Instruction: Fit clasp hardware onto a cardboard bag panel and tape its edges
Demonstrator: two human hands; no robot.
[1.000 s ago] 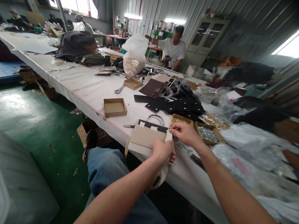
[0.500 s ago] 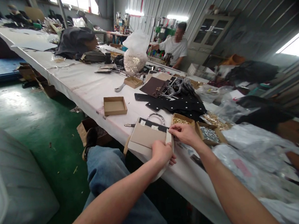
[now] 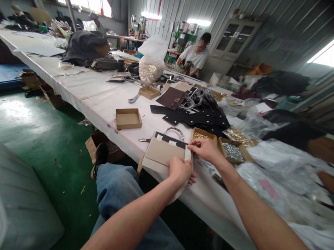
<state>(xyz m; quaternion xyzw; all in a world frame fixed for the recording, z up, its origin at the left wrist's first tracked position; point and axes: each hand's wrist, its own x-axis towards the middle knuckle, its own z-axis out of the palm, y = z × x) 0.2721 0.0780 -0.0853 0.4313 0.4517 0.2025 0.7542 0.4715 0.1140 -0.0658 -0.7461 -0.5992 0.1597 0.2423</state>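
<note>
A beige bag piece (image 3: 161, 153) with a black edge strip and pale tabs lies at the table's near edge. My left hand (image 3: 180, 169) is closed on its right side, around a pale strap (image 3: 187, 153). My right hand (image 3: 203, 148) pinches the upper end of that strap at the piece's right corner; whether a smaller part sits in the fingertips is hidden. Just beyond lies a ring-shaped handle (image 3: 174, 132) in clear wrap. A thin metal tool (image 3: 144, 140) pokes out at the left of the piece.
Boxes of gold hardware (image 3: 200, 134) and silver hardware (image 3: 232, 151) stand beside my right hand. Farther off are a shallow cardboard box (image 3: 128, 119), black studded strips (image 3: 196, 118) and a brown flap (image 3: 170, 97). Plastic bags (image 3: 268, 178) lie right. A co-worker (image 3: 197, 54) is across the table.
Both my hands keep almost the same hold on the bag piece and strap. Across the table, the co-worker has leaned lower and drawn an arm in.
</note>
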